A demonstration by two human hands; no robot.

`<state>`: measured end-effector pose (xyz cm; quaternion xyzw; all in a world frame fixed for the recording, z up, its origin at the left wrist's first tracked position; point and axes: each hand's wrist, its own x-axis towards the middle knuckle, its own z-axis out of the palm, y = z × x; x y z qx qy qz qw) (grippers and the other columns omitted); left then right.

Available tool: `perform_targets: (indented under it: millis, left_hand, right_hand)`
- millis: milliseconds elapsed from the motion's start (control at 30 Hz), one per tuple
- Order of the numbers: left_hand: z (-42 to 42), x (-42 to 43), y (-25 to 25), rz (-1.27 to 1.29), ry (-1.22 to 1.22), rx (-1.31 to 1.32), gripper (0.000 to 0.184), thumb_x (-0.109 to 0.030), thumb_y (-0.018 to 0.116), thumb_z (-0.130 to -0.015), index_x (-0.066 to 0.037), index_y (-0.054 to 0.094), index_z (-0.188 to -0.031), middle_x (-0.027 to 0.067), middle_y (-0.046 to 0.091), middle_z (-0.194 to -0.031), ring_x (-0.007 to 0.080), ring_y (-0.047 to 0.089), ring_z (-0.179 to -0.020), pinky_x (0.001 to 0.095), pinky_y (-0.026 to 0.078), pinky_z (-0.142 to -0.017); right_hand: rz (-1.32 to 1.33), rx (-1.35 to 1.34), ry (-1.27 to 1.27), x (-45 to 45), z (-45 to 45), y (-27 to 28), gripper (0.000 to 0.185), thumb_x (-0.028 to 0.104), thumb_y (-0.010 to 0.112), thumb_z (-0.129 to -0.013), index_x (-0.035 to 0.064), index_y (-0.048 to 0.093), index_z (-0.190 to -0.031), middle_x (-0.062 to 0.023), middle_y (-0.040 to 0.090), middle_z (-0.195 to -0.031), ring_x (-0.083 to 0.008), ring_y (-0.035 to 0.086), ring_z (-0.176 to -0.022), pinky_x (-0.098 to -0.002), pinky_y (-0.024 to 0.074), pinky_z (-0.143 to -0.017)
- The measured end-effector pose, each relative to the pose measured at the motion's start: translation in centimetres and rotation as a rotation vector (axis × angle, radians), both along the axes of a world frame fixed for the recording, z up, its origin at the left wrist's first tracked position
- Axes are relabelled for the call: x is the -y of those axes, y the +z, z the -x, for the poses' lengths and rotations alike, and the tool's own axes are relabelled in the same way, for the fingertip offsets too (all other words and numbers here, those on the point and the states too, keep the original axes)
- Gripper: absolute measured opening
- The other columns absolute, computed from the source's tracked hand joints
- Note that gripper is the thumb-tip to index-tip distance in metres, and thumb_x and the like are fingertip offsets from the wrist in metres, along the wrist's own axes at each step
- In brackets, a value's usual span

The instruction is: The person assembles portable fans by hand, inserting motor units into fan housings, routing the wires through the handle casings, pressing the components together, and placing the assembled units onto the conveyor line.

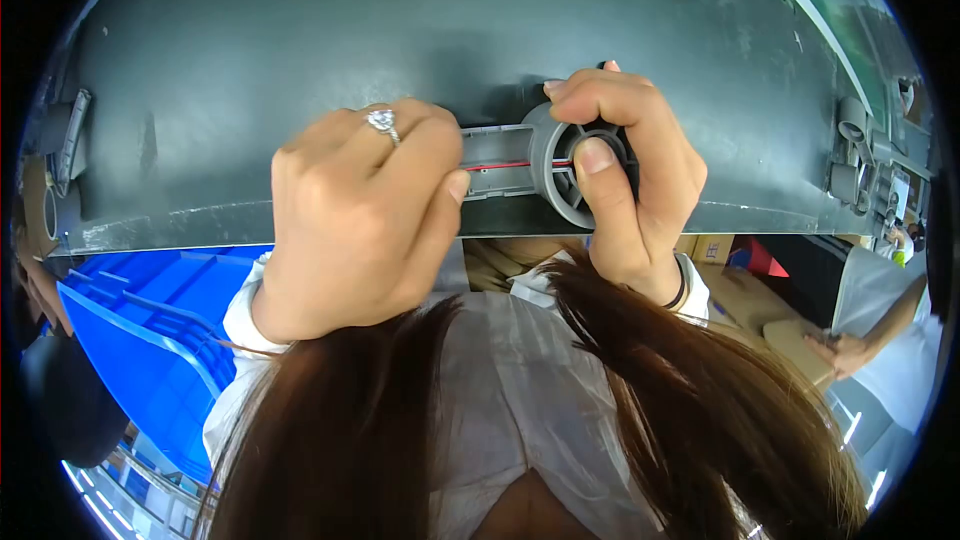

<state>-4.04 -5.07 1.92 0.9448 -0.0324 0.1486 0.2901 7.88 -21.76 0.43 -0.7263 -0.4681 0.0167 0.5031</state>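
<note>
Between my hands lies a grey plastic housing, its open handle joined to a round ring with dark spokes inside. A red wire runs along the handle channel into the ring. My left hand, with a ring on one finger, is closed around the handle's left end, which it hides. On the right, my right hand grips the round end, thumb pressed on the hub inside and fingers curled over the far rim. The housing is held just above or on the dark green work surface; I cannot tell which.
Similar grey housings lie at the right edge, and more grey parts sit at the left edge. Below the table are a blue plastic crate and a cardboard box. Another person's hand shows at right.
</note>
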Motion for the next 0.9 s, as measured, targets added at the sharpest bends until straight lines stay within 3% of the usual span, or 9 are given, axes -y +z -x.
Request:
perform_targets:
  millis: [233,367,567,767,900]
  left_hand:
    - [-0.9,0.8,0.3,-0.047,-0.022,0.041,0.016,-0.01,0.066,-0.068,-0.003,0.055,-0.077,0.0091,0.059,-0.079,0.0249,0.056,-0.061,0.0351,0.045,-0.053]
    - [-1.0,0.9,0.0,-0.017,0.002,0.08,0.015,-0.004,0.069,-0.067,-0.002,0.055,-0.073,0.0092,0.063,-0.081,0.0247,0.06,-0.063,0.0342,0.048,-0.056]
    - [-0.6,0.9,0.3,0.041,0.035,0.037,0.014,-0.005,0.07,-0.07,-0.003,0.057,-0.073,0.0087,0.064,-0.08,0.0256,0.06,-0.062,0.0341,0.047,-0.054]
    - [0.1,0.2,0.4,0.055,0.092,-0.095,0.011,-0.01,0.071,-0.074,-0.009,0.061,-0.073,0.0055,0.058,-0.068,0.0251,0.054,-0.053,0.0348,0.042,-0.049]
    - [-0.8,0.1,0.2,-0.022,0.105,-0.007,0.012,-0.01,0.072,-0.073,-0.008,0.06,-0.071,0.0047,0.049,-0.057,0.0228,0.05,-0.047,0.0344,0.039,-0.046]
  right_hand:
    - [-0.139,-0.024,0.034,-0.1,-0.4,-0.7,0.026,-0.007,0.042,-0.069,-0.0044,0.06,-0.088,-0.0163,0.062,-0.082,-0.0278,0.059,-0.068,-0.0353,0.0488,-0.067]
    - [-0.174,-0.014,0.017,-0.2,-0.3,-1.0,0.03,-0.009,0.041,-0.066,-0.0053,0.06,-0.089,-0.0175,0.061,-0.081,-0.0279,0.059,-0.066,-0.0327,0.049,-0.063]
    - [-0.199,-0.049,-0.001,0.0,-0.4,-1.0,0.032,-0.011,0.041,-0.065,-0.0047,0.061,-0.09,-0.018,0.061,-0.081,-0.0292,0.059,-0.066,-0.0336,0.0496,-0.064]
    - [-0.204,-0.081,0.006,0.3,-0.5,-0.7,0.032,-0.011,0.043,-0.067,-0.0036,0.062,-0.092,-0.0176,0.062,-0.084,-0.0287,0.06,-0.068,-0.0337,0.0496,-0.063]
    - [-0.161,-0.177,-0.023,0.7,0.0,0.0,0.031,-0.009,0.044,-0.071,-0.0029,0.062,-0.096,-0.0177,0.062,-0.091,-0.0297,0.061,-0.072,-0.0348,0.0503,-0.065]
